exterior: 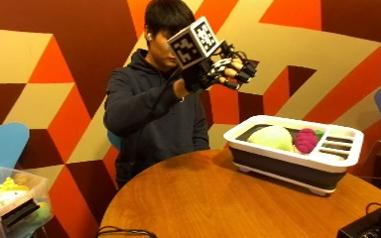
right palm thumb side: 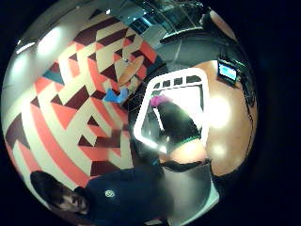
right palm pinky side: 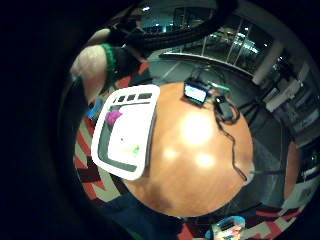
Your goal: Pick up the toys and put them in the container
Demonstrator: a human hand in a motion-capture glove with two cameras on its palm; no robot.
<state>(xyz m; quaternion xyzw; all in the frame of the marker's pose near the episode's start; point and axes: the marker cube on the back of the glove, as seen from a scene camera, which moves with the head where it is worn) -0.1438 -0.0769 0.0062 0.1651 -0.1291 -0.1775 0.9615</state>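
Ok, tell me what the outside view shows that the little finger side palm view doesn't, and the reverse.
Only the outside view shows the gloved right hand raised in front of the person's face, fingers loosely curled and holding nothing, plus a clear bin of toys beside the table. Only the little finger side palm view shows the small lit screen and its cable across the table. Both show the white container on the round wooden table with a pink toy inside.
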